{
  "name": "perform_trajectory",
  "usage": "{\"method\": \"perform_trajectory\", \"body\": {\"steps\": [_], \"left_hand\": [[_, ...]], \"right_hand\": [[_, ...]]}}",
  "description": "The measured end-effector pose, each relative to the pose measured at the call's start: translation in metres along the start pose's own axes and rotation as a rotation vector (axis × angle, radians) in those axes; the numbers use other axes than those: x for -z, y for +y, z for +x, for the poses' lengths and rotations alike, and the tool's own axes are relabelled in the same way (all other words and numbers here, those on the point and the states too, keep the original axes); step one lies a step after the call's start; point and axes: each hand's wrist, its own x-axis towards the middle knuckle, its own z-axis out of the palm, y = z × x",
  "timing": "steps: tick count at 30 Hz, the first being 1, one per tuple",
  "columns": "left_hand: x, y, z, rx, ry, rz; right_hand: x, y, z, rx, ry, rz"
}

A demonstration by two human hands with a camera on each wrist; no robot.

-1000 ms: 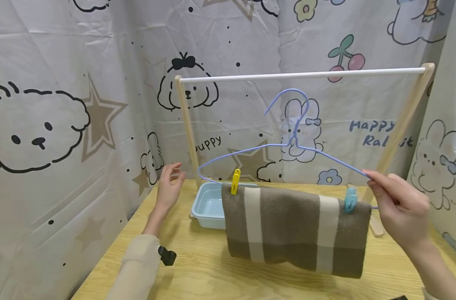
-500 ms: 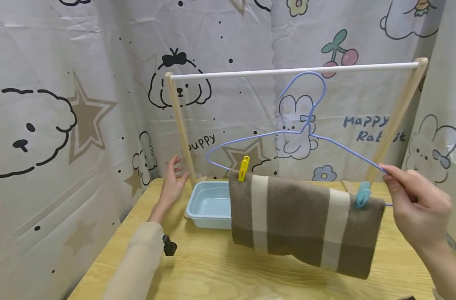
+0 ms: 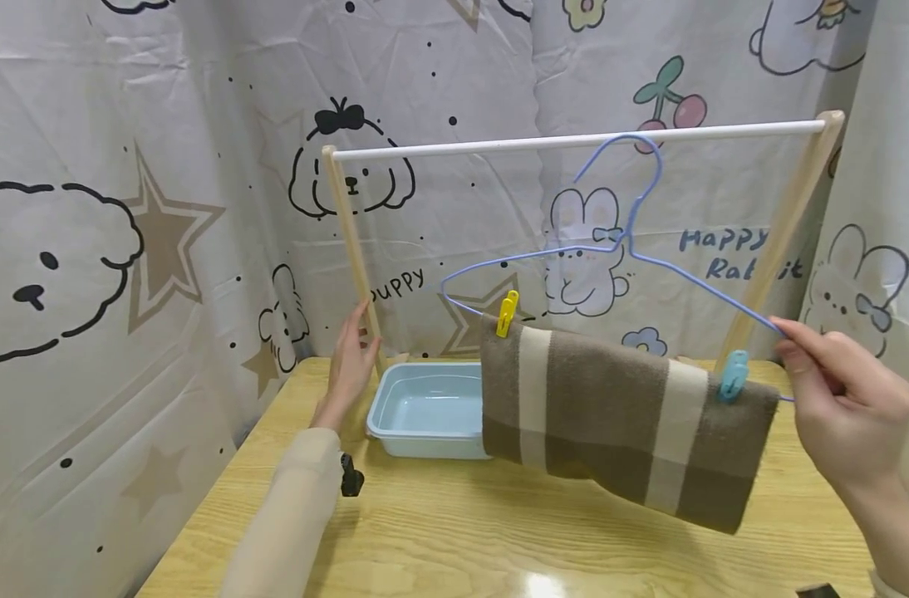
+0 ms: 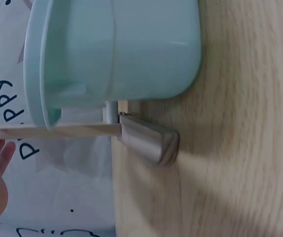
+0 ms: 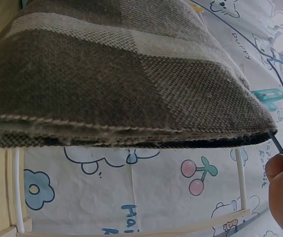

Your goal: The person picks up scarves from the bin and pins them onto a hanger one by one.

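My right hand (image 3: 847, 407) pinches the right arm of a blue wire hanger (image 3: 716, 295) between thumb and fingers. Over the hanger's lower bar hangs a folded brown checked cloth (image 3: 604, 399) with pale stripes. A yellow clothespin (image 3: 508, 314) clips its left end and a blue clothespin (image 3: 734, 376) its right. The hanger's hook overlaps the white rod (image 3: 499, 144) of a wooden drying rack in the head view. At the rack's left post (image 3: 352, 237) is my left hand (image 3: 352, 357); in the left wrist view the post passes between its thumb and fingers.
A light blue plastic basin (image 3: 425, 440) stands on the wooden table (image 3: 439, 531) beside the left post, partly behind the cloth. The rack's wooden foot (image 4: 149, 140) rests on the table near it. Printed curtains (image 3: 200, 100) enclose the back and sides.
My right hand has raised the hanger and cloth and moved them to the right, with the hook now up at the rod. My left hand has come up to the left post.
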Motion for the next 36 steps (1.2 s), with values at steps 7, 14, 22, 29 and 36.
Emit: {"method": "perform_trajectory", "body": {"steps": [7,14,22,29,36], "left_hand": [[-0.005,0.003,0.002,-0.006,0.082,0.057],[-0.007,0.002,0.002,-0.002,0.097,0.052],[-0.008,-0.002,0.0,-0.02,0.126,0.077],[-0.012,-0.005,0.0,-0.055,0.175,0.096],[-0.012,-0.005,-0.001,-0.014,0.184,0.046]], "right_hand": [[-0.001,-0.002,0.003,-0.021,-0.013,0.007],[0.007,0.003,0.008,-0.049,-0.062,-0.045],[0.021,0.023,0.014,-0.08,-0.095,-0.236],[0.026,0.032,0.023,-0.088,-0.079,-0.29],[0.028,0.038,0.033,-0.112,-0.1,-0.389]]}}
